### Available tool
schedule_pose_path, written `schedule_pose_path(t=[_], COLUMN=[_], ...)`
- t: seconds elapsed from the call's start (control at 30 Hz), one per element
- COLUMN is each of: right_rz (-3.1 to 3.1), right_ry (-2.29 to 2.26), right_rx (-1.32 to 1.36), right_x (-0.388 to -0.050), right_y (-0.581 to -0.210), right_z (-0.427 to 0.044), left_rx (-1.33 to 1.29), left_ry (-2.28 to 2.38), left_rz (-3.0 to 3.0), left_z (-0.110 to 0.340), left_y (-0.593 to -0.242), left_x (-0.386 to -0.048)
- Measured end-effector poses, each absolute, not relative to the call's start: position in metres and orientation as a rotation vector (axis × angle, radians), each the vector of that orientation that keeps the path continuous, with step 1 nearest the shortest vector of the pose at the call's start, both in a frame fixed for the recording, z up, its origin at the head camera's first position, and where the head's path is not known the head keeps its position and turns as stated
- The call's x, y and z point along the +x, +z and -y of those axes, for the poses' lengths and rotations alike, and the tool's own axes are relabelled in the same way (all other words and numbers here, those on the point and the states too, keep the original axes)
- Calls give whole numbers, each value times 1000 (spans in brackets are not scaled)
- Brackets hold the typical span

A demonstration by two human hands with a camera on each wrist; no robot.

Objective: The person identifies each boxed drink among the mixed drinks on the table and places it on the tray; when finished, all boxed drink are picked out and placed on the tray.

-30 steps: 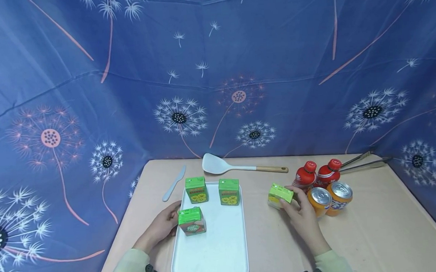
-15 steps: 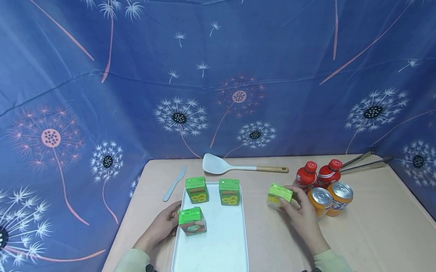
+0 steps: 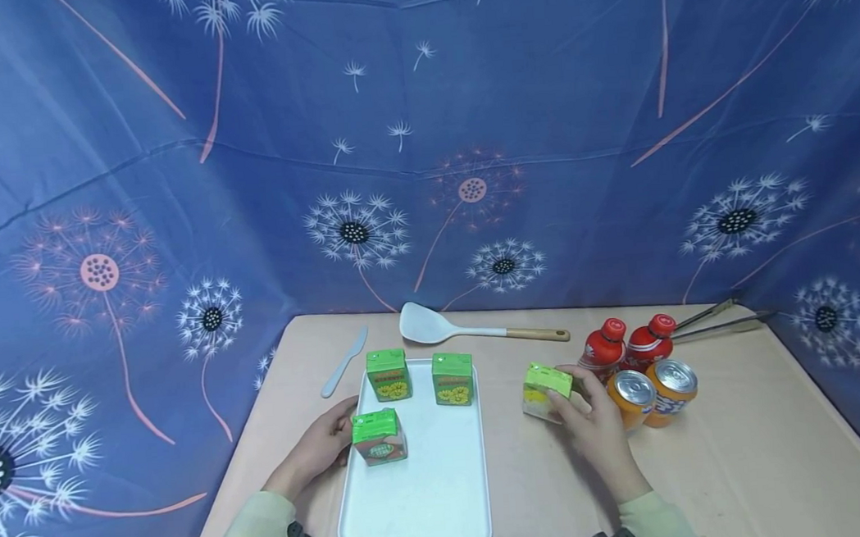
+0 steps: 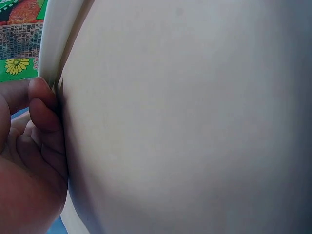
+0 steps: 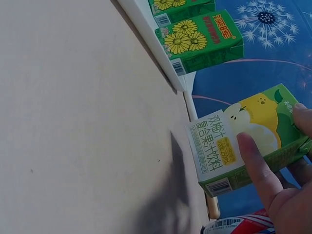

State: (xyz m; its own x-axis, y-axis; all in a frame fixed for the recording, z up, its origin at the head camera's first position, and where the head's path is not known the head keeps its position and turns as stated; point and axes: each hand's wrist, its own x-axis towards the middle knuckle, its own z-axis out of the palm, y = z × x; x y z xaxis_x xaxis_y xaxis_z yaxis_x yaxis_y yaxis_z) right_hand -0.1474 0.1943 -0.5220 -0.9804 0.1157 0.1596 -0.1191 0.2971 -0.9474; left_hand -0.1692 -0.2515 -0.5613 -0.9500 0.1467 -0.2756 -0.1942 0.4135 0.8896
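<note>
My right hand (image 3: 595,423) holds a green-topped juice carton (image 5: 239,141) with a pomelo or lemon picture, thumb and fingers at its sides. In the right wrist view it hangs above the table and casts a shadow. My left hand (image 3: 318,446) grips the left rim of the white tray (image 3: 430,515), fingertips against the edge in the left wrist view. Three green drink cartons stand on the tray: a flower-printed one (image 3: 388,378) at the back left, another flower-printed one (image 3: 452,382) at the back right, and a pinkish-fronted carton (image 3: 379,440) beside my left hand.
Right of my right hand stand two red-capped bottles (image 3: 645,341) and two orange soda cans (image 3: 670,393). Metal tongs (image 3: 722,324) lie behind them. A white spatula (image 3: 433,326) and a pale knife (image 3: 344,361) lie behind the tray, before a blue cloth backdrop (image 3: 583,234).
My right hand has tilted the held carton slightly and shifted it a little to the left. The left hand, the tray and the cartons on it stay put.
</note>
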Motion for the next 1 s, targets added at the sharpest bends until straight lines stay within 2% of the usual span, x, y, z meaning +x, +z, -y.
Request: schedule_pose_path(t=[1.0], right_rz=[2192], right_ry=[1966], right_rx=[185], right_x=[-141], right_y=[-502], right_z=[-175], left_rx=[-26], left_ry=[1557], left_rz=[-2372], left_z=[252], left_y=[-560], left_x=[-170])
